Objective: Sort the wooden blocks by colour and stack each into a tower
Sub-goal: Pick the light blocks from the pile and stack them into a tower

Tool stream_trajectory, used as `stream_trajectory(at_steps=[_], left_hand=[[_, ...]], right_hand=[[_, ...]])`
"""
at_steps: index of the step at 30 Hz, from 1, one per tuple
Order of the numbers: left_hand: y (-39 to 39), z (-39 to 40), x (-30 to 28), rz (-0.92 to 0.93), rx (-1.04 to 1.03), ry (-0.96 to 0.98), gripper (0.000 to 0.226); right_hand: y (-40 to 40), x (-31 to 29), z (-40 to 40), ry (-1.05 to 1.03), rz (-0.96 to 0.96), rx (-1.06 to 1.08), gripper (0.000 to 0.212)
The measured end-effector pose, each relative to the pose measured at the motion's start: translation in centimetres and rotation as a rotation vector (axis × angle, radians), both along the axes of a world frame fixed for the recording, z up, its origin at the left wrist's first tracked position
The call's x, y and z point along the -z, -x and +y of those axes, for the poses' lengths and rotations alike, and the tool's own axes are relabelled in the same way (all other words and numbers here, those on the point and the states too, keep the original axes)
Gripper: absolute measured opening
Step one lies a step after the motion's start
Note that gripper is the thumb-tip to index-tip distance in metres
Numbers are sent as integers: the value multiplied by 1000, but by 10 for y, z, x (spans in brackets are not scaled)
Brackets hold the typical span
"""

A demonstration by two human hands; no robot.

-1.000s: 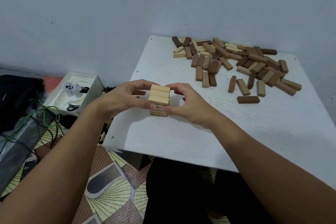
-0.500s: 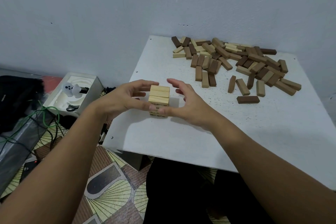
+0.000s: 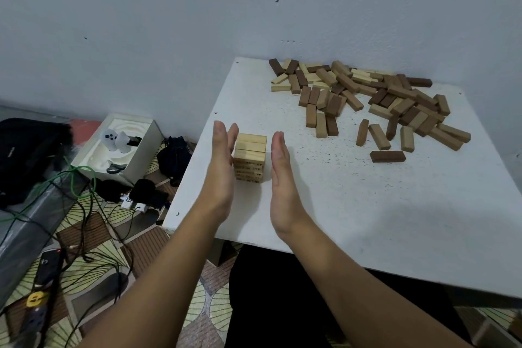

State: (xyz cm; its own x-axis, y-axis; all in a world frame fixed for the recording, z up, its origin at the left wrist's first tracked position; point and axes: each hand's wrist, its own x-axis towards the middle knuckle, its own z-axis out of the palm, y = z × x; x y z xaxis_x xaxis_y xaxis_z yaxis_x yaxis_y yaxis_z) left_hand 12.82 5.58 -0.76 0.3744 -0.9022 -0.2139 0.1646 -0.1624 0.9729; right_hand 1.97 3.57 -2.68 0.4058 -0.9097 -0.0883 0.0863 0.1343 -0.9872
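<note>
Two flat hands (image 3: pixel 251 169) flank the pale block tower (image 3: pixel 250 157) between them.

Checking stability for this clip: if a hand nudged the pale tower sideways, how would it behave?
The pale tower is loose stacked layers, so it would probably shear or topple rather than slide. It looks squat, which should help. The white table looks smooth.
</note>
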Motion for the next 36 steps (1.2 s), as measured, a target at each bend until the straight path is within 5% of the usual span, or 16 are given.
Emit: stream_trajectory(at_steps=[4,30,36], left_hand=[[13,2,-1,33,-49,30,101],[3,-1,1,-60,-75,53,94],[-59,-7,-2,-93,196,24,65]], right_hand=[[-8,4,5,-4,16,0,100],[-1,2,-11,112,124,-29,89],[41,-25,-47,294,367,-210,79]])
